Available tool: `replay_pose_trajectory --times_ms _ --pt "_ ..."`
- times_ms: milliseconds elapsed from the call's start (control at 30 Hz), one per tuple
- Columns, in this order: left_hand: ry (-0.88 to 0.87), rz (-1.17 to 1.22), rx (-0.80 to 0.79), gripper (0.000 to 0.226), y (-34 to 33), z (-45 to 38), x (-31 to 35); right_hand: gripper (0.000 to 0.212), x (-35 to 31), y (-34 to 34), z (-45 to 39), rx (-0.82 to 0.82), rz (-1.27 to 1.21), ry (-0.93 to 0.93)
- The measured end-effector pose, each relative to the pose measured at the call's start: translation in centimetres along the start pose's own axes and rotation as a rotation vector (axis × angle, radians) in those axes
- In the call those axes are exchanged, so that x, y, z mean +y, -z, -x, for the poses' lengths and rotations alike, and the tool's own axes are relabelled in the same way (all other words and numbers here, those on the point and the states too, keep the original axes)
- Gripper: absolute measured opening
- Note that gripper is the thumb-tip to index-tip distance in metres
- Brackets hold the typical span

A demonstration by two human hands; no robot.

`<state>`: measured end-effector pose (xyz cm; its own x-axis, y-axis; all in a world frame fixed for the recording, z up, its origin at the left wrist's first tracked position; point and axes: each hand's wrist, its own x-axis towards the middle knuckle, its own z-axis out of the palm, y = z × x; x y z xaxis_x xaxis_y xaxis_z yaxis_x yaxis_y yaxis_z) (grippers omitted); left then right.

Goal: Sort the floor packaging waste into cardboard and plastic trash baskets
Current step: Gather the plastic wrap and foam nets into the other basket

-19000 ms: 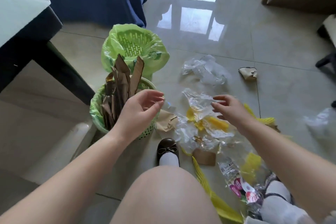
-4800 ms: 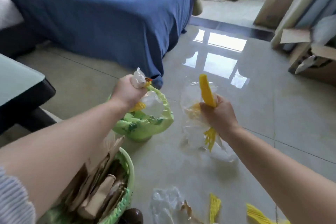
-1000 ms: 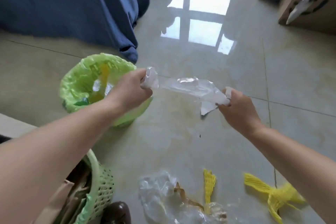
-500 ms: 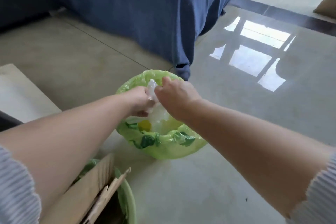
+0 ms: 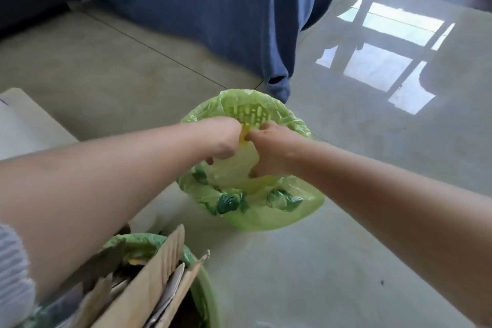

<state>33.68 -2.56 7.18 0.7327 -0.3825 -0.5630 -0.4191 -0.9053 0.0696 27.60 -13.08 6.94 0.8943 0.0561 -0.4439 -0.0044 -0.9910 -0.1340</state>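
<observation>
The plastic basket (image 5: 269, 217), lined with a green bag, stands on the floor at the centre. Both my hands reach into its mouth, knuckles nearly touching. My left hand (image 5: 222, 140) and my right hand (image 5: 270, 150) have their fingers curled round a crumpled clear plastic wrap (image 5: 234, 170), which sits low inside the liner. A bit of yellow foam net (image 5: 243, 136) shows between the hands. At the bottom left, the cardboard basket (image 5: 206, 285) holds upright brown cardboard pieces (image 5: 149, 285).
A blue bed cover (image 5: 239, 8) hangs to the floor just behind the plastic basket. A pale flat surface (image 5: 24, 125) lies at the left edge. Glossy tiles with a window reflection (image 5: 386, 61) spread to the right.
Both hands have gone lower into the plastic basket with the clear wrap, which has sunk inside the liner. The camera has moved closer.
</observation>
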Motion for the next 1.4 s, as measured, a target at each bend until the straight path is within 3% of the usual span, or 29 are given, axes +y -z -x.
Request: replay_pose_trajectory --times_ms 200,300,467,633,733,867,1000,1167,1300,1400 --pt "-0.249 -0.178 0.231 0.044 4.2 5.7 3.7 0.068 3.3 1.9 10.4 0.398 -0.284 0.014" --pt "-0.389 -0.112 0.276 0.035 3.4 9.2 7.8 0.059 6.5 -0.3 17.4 0.449 -0.36 -0.123" --pt "-0.581 -0.003 0.079 0.027 -2.9 14.5 15.5 0.05 13.7 -9.7 29.3 0.306 -0.385 -0.495" --pt "-0.641 -0.117 -0.148 0.037 -12.2 15.9 20.3 0.053 18.4 -21.3 38.1 0.046 -0.47 -0.713" --pt "-0.655 -0.239 -0.316 0.054 -18.0 16.3 22.1 0.07 18.7 -27.5 41.1 -0.076 -0.515 -0.733" --pt "-0.803 -0.525 -0.402 0.086 -25.2 16.2 22.8 0.093 19.3 -33.6 43.1 -0.193 -0.317 -0.611" --pt "-0.99 -0.761 -0.454 0.116 -30.1 16.4 23.6 0.084 20.5 -36.9 43.9 -0.255 -0.245 -0.566" --pt "-1.12 -0.794 -0.436 0.087 -33.8 16.6 23.9 0.066 20.7 -38.1 44.8 -0.108 -0.278 -0.565" --pt "-1.295 -0.624 -0.303 0.052 -35.2 17.0 24.1 0.036 20.2 -39.3 45.7 -0.032 -0.263 -0.541" --pt "-1.361 -0.446 -0.22 0.037 -35.5 16.8 24.9 0.025 19.7 -40.6 46.1 0.008 -0.316 -0.544"
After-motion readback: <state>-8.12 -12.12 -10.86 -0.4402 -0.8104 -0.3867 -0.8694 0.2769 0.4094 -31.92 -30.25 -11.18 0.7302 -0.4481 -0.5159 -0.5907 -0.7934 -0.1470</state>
